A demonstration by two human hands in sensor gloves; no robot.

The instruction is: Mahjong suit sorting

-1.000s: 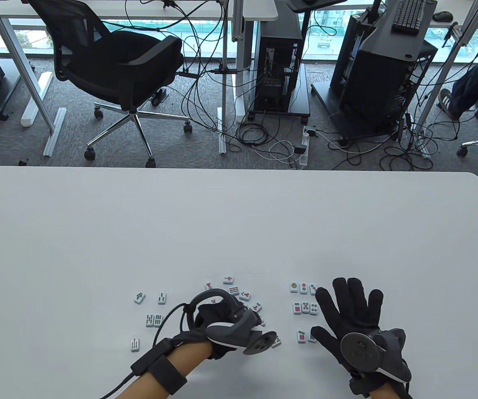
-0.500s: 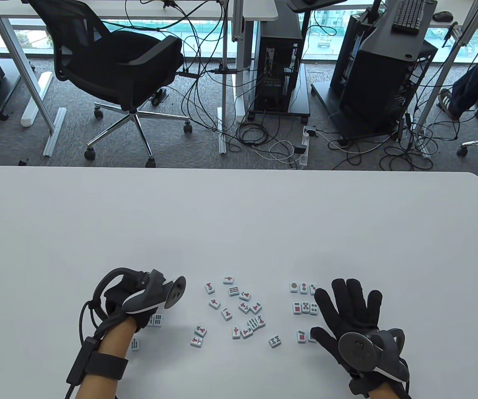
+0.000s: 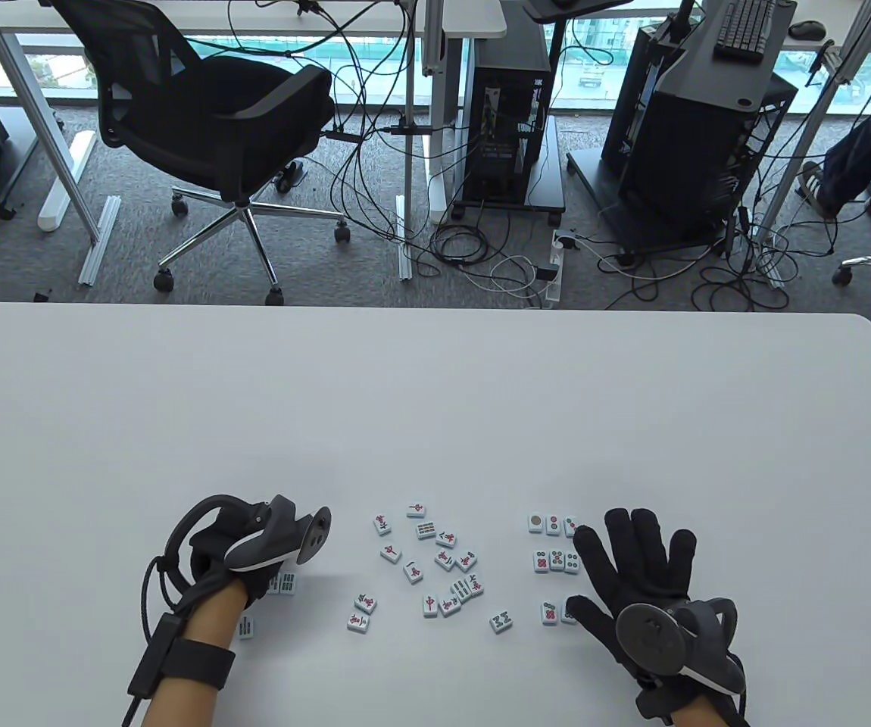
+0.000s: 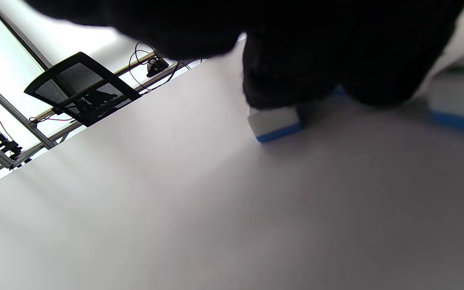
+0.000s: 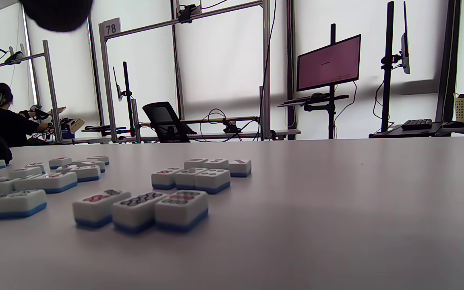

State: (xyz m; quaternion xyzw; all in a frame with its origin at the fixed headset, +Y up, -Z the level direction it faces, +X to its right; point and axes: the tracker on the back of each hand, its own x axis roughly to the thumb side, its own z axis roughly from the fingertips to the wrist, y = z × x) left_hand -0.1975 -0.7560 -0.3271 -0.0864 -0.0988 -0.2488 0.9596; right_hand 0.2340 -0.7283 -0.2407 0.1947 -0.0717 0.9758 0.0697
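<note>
Left hand (image 3: 242, 556) down at the table's near-left, over the bamboo group, fingers hidden from above under the tracker. Fingertips (image 4: 272, 86) seen from the wrist camera sitting on a white-and-blue tile (image 4: 274, 123) that lies flat on the table; pressing or pinching, cannot tell. Probably setting that tile among its suit. Just right of the hand, a bamboo pair (image 3: 284, 583) peeking out beside the glove, one more bamboo tile (image 3: 246, 627) close to the wrist.

Outward to the right: loose pile (image 3: 428, 564) of mostly red-character tiles in the middle, scattered at all angles, with a few green bamboo ones mixed in, one near the top (image 3: 426, 530), one low at the right (image 3: 501, 622). Pile lying right of the left hand, between the two hands, about equally reachable, though the right is parked.

Right hand (image 3: 636, 572) spread flat, palm down, fingers straight, beside the dot tiles (image 3: 557, 560), neat rows of three touching side by side, the near row (image 5: 141, 207) partly under the thumb.

Plenty of bare table (image 3: 435, 401) beyond the tiles; near edge close behind both wrists, so room to move is forward and sideways.
</note>
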